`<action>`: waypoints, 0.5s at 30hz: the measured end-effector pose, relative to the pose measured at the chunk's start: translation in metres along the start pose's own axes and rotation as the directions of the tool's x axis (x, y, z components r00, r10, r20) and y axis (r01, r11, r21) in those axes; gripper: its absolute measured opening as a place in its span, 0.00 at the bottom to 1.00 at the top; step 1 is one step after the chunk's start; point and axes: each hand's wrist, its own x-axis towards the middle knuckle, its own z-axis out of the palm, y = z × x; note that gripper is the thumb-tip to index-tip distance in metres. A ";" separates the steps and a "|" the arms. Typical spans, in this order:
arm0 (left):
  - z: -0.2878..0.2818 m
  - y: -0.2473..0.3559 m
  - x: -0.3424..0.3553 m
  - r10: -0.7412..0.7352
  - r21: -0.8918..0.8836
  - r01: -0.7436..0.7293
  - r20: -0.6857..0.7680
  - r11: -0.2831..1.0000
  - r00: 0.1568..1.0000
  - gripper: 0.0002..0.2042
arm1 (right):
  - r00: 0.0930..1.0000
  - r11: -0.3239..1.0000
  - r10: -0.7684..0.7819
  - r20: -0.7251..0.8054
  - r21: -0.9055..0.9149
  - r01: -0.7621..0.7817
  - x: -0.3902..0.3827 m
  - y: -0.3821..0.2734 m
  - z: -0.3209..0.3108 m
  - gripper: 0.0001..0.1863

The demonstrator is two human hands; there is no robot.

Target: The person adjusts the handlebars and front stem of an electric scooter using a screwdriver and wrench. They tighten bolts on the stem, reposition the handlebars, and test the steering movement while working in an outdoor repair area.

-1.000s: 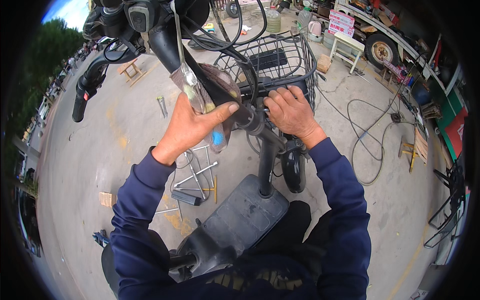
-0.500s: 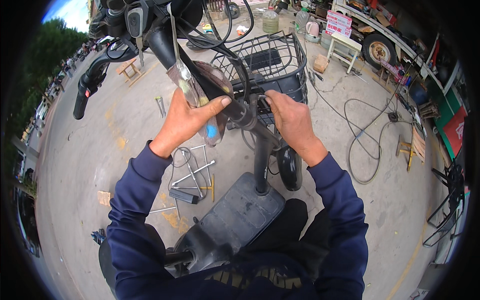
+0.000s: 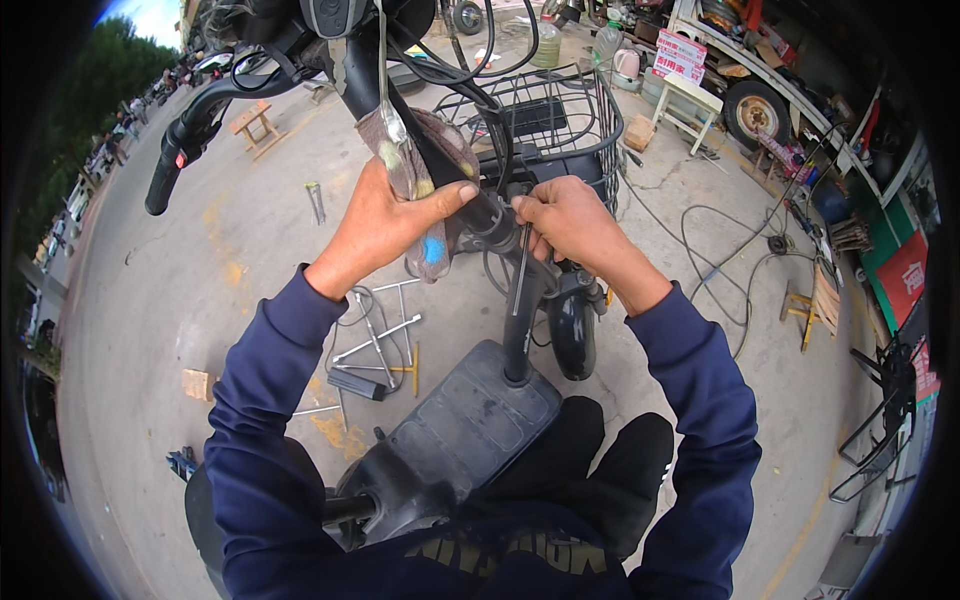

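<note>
An electric scooter's dark steering column (image 3: 432, 165) slopes down in front of me, with its handlebar (image 3: 200, 115) at the upper left. A grey-brown cloth with a bright blue spot (image 3: 418, 190) is wrapped about the column. My left hand (image 3: 375, 225) grips column and cloth together, thumb across the top. Close by, at the clamp collar (image 3: 497, 232), my right hand (image 3: 570, 222) pinches a thin metal hex key (image 3: 520, 275). The key's long shaft points down along the lower tube; its upper end is hidden by my fingers.
Beyond the column is a black wire basket (image 3: 560, 110). Below lie the footboard (image 3: 475, 415) and front fender (image 3: 573, 335). T-handled wrenches and a black-handled tool (image 3: 356, 385) lie on the ground at left. A hose (image 3: 690, 225), stool (image 3: 688, 110) and wheel (image 3: 757, 110) are at right.
The hex key's shaft now hangs down in plain sight from my right hand, which has shifted slightly left and lower. My left hand keeps its grip; the view has shifted a little.
</note>
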 end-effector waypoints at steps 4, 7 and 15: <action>-0.001 0.005 0.000 -0.019 0.030 0.019 0.003 0.999 1.000 0.16 | 0.996 0.990 0.067 0.058 0.123 -0.074 0.005 -0.004 -0.001 0.16; 0.003 0.001 0.002 0.004 0.021 -0.004 -0.008 1.000 1.000 0.16 | 0.943 0.903 0.284 0.172 0.284 -0.323 0.019 -0.007 -0.008 0.16; 0.000 0.004 -0.001 -0.047 -0.035 0.046 -0.009 0.998 0.999 0.17 | 0.938 0.944 -0.050 -0.343 -0.323 -0.068 -0.013 -0.009 0.052 0.18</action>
